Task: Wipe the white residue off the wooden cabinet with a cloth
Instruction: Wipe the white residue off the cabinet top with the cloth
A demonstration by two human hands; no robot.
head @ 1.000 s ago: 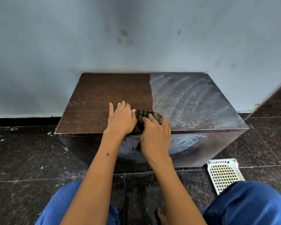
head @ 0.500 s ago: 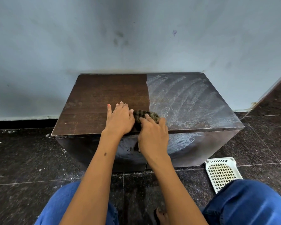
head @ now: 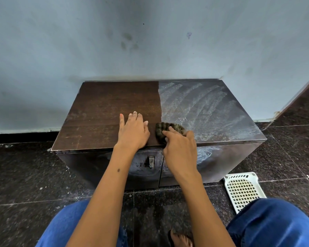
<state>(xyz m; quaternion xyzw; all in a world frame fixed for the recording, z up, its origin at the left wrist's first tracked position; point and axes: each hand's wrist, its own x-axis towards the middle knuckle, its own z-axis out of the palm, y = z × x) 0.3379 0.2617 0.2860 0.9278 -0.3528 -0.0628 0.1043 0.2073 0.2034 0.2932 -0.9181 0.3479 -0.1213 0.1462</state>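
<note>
A low dark wooden cabinet (head: 103, 111) stands against the wall. Its top is bare brown on the left half, while white residue (head: 207, 107) streaks the right half and smears the front panel. My right hand (head: 180, 148) grips a bunched dark striped cloth (head: 165, 128) at the front edge of the top, just at the line where the residue starts. My left hand (head: 133, 131) rests flat on the brown half beside the cloth, fingers straight.
A pale blue wall (head: 150, 41) rises right behind the cabinet. A white perforated plastic basket (head: 243, 189) lies on the dark speckled floor (head: 25, 175) at the cabinet's right front. My knees in blue jeans (head: 275, 223) frame the bottom. A metal latch (head: 151, 162) sits on the front.
My right hand has slid a little to the right with the cloth, away from my left hand. The left hand stays flat in place.
</note>
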